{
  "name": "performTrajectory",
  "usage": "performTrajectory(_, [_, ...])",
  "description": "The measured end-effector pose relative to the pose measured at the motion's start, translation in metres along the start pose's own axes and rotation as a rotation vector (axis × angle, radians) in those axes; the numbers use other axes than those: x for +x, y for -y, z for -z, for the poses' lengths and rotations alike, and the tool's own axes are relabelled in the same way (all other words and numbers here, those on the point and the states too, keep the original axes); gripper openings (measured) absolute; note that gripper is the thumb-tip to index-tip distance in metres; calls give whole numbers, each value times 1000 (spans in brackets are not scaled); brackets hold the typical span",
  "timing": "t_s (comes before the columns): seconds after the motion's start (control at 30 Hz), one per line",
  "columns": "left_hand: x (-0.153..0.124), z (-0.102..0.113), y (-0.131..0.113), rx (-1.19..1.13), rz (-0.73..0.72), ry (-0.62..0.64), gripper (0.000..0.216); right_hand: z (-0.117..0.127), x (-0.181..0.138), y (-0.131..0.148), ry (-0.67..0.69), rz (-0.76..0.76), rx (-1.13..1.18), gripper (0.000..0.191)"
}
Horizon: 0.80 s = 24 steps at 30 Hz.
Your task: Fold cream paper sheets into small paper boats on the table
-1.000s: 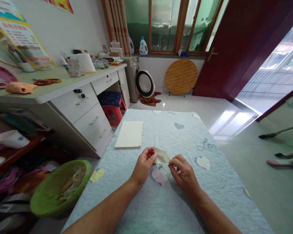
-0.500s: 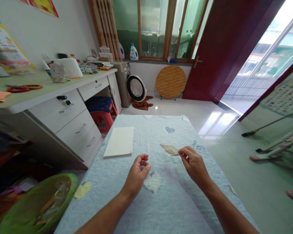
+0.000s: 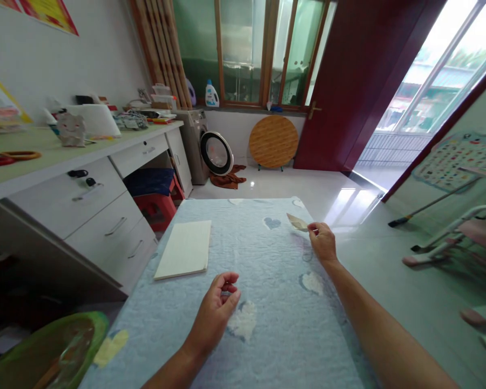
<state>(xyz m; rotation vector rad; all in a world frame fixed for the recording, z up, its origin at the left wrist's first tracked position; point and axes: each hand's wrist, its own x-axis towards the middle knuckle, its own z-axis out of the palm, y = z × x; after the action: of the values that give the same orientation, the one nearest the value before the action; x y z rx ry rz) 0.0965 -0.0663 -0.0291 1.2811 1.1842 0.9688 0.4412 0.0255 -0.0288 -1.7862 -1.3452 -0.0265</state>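
Note:
My right hand (image 3: 322, 241) pinches one end of a cream paper boat (image 3: 297, 222) between thumb and fingertips. The folded paper is over the far right part of the cloth-covered table (image 3: 263, 259), and its pointed free end faces left. Whether its underside touches the cloth I cannot tell. My left hand (image 3: 216, 305) is near the middle of the table, fingers loosely curled with the thumb apart, holding nothing. Beyond it to the left lies a pad of cream paper (image 3: 184, 250), flat on the cloth.
A white desk with drawers (image 3: 93, 200) runs along the left. A green-lined bin (image 3: 79, 351) stands by the table's near left side. Past the table are a red stool (image 3: 157, 208), an open washing machine door (image 3: 216, 153) and a round wooden tabletop (image 3: 274, 141).
My right hand has carried the paper boat farther away and to the right. The left hand keeps its loose curl. The view has shifted slightly.

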Motion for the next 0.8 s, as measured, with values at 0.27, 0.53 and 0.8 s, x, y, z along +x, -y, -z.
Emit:
performTrajectory(0.27, [0,2,2,-12,12,-13,36,-21,35,-18,-16,-104,-59,27])
performTrajectory(0.53, [0,3,3,-10,42,-20,39,-33,58,-25,40,-149,-184,24])
performTrajectory(0.8, [0,2,2,-14,70,-10,38,-37,38,0,167,-97,-361,28])
